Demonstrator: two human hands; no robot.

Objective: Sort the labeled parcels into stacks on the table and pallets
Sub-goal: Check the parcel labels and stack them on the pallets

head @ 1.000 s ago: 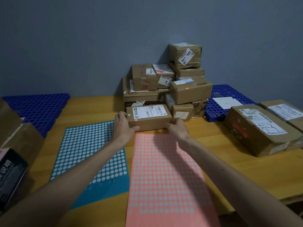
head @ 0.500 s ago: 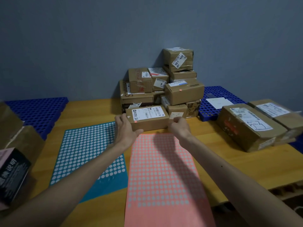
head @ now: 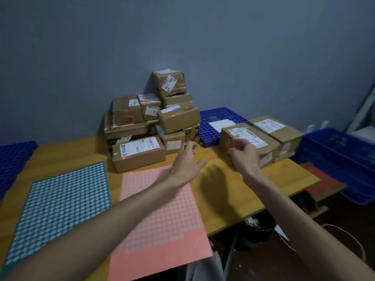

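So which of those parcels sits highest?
The small crumpled box with the slanted white label, topping the pile against the wall; every other parcel sits lower.

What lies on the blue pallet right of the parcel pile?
A white sheet lies on the blue pallet. Two large parcels hide its near part; anything there is covered.

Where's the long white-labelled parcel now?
Left of centre in the head view: long brown cardboard parcel on the wooden table, between parcel pile and pink dotted sheet.

Parcel pile (head: 154,118): back of table (head: 288,179).
Left mat (head: 60,199), right mat (head: 172,220): side by side, before pile.
Pallet (head: 221,116): right of pile.
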